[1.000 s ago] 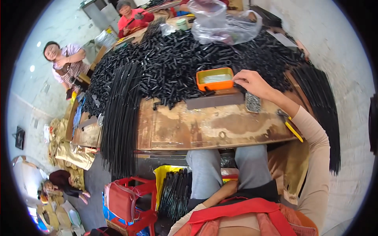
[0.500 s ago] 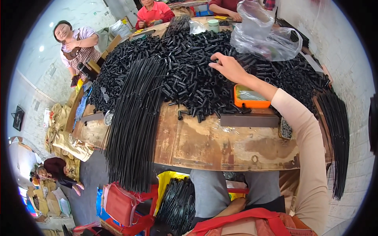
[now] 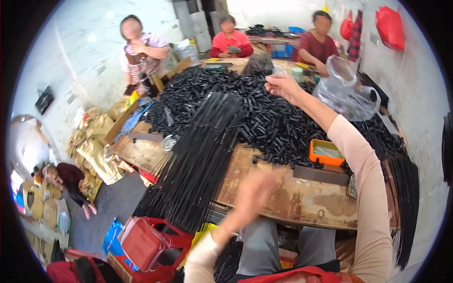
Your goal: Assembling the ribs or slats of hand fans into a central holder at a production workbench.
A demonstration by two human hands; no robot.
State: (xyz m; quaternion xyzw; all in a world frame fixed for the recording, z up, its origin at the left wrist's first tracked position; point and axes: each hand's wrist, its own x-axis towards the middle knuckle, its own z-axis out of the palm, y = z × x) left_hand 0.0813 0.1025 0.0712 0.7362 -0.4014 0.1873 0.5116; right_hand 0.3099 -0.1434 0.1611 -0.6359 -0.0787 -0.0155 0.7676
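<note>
My right hand point(image 3: 285, 88) is raised over the far middle of a big heap of short black tubes point(image 3: 278, 122). Its thumb and fingertips are pinched together; whatever is between them is too small to make out. My left hand point(image 3: 257, 191) is over the near part of the wooden table point(image 3: 325, 207), and motion smears its fingers. Left of it, a long bundle of thin black rods point(image 3: 198, 151) lies across the heap and hangs past the near edge of the table.
An orange tray point(image 3: 326, 160) with thin pieces stands behind a dark bar point(image 3: 321, 175). A clear plastic bag point(image 3: 349, 99) lies at the far right. More black rods point(image 3: 406, 203) hang at the right edge. A red stool point(image 3: 174, 245) stands lower left. Several people are around.
My left hand has come up from my lap to above the table. The right hand has lifted off the heap, its fingers now pinched. The view has tilted up and left.
</note>
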